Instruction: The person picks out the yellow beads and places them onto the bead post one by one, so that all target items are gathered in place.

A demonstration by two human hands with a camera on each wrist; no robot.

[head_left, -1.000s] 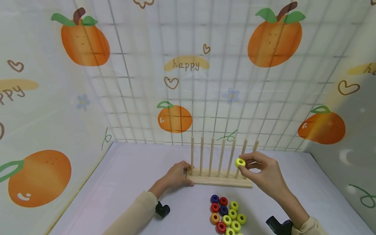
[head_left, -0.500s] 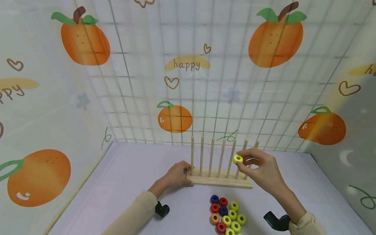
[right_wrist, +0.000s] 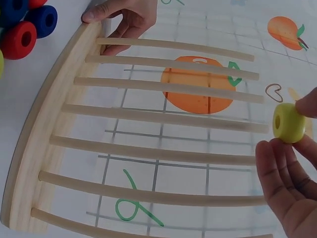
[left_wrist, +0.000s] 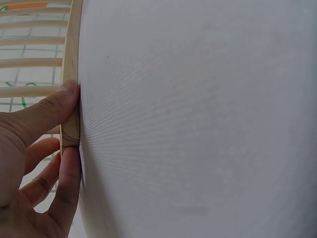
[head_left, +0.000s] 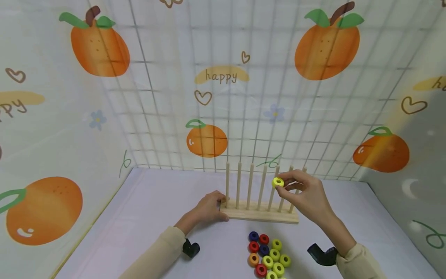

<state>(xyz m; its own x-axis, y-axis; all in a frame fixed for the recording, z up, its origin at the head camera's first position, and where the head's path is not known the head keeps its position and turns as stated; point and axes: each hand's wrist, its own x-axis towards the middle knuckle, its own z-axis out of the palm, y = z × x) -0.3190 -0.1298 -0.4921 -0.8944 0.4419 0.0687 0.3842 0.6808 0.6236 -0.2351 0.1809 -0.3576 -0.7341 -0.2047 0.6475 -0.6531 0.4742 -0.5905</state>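
A pale wooden rack (head_left: 258,215) with several upright pegs stands on the white table. My left hand (head_left: 208,208) grips its left end; in the left wrist view the thumb lies along the front of the base and the fingers (left_wrist: 68,191) curl round the end. Between the thumb and fingers of my right hand (head_left: 310,195) is a yellow ring bead (head_left: 277,182), raised in front of the right-hand pegs. The right wrist view shows this bead (right_wrist: 289,123) near the peg tips, apart from them, its hole facing the rack. No beads sit on the pegs.
Loose yellow beads (head_left: 274,255), red beads (head_left: 261,270), blue beads (head_left: 253,236) and an orange bead (head_left: 253,259) lie clustered on the table in front of the rack. A patterned curtain (head_left: 160,116) hangs behind it, over a wire grid.
My right hand has moved left and slightly up with the yellow bead. The left hand stays on the rack's end, and the loose beads lie as before.
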